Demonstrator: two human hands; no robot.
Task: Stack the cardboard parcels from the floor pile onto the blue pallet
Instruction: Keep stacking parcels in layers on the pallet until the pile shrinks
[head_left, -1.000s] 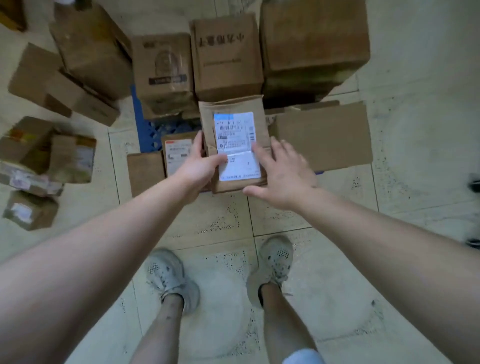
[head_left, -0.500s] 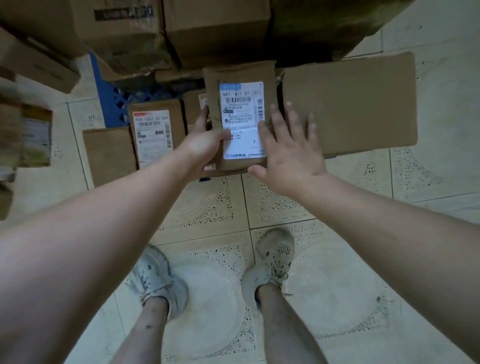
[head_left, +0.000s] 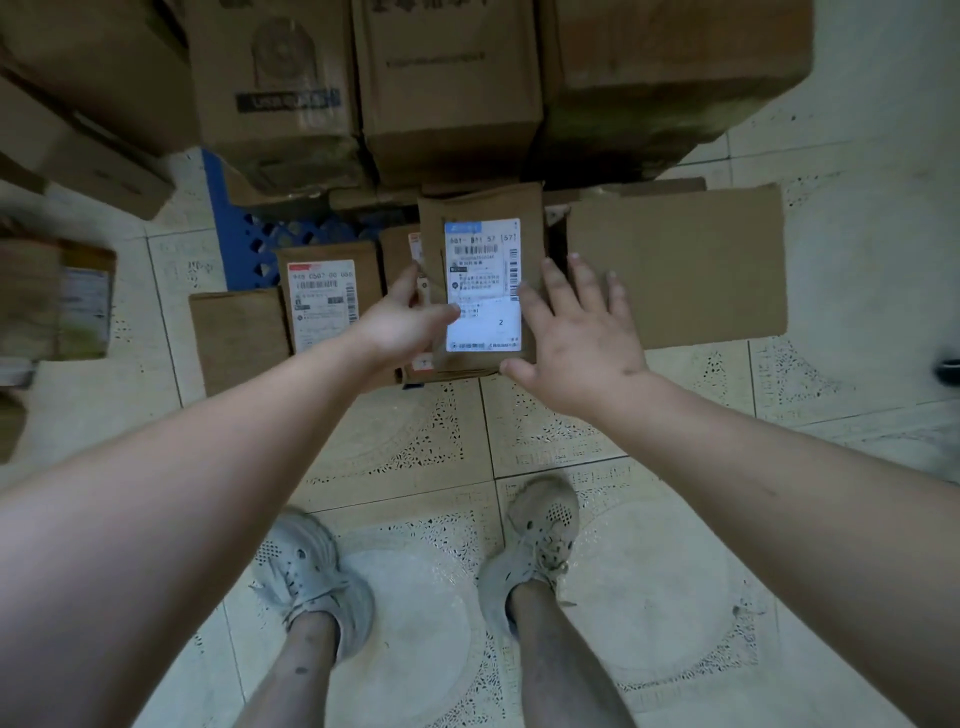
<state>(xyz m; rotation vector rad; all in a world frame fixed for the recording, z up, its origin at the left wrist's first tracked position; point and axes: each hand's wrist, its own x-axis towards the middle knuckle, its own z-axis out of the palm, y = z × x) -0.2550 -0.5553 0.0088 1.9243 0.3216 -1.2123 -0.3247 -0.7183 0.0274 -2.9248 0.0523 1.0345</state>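
Labelled parcel (head_left: 483, 291) at front edge of blue pallet (head_left: 244, 234), atop lower parcels (head_left: 322, 301), long axis pointing away from person. Left hand (head_left: 400, 327) grips its left side, thumb on top. Right hand (head_left: 576, 343) flat against right side, fingers (head_left: 582, 280) straight, spread (holding nothing). Judgement: seating push goes forward, toward tall boxes (head_left: 447, 93).

Beyond our left hand (head_left: 400, 322) and right hand (head_left: 576, 343), tall brown cardboard boxes (head_left: 447, 88) wall off the way forward. Just right of the right hand lies a wide flat brown cardboard box (head_left: 675, 265), close beside the small labelled brown parcel (head_left: 483, 280) the left hand grips. Left of the left hand, a white-labelled brown parcel (head_left: 324, 296) and a plain brown parcel (head_left: 239, 338) crowd the blue plastic pallet (head_left: 244, 244) (only a strip of grid shows bare). Nearer us than the hands, pale patterned floor tiles (head_left: 415, 441) lie open.
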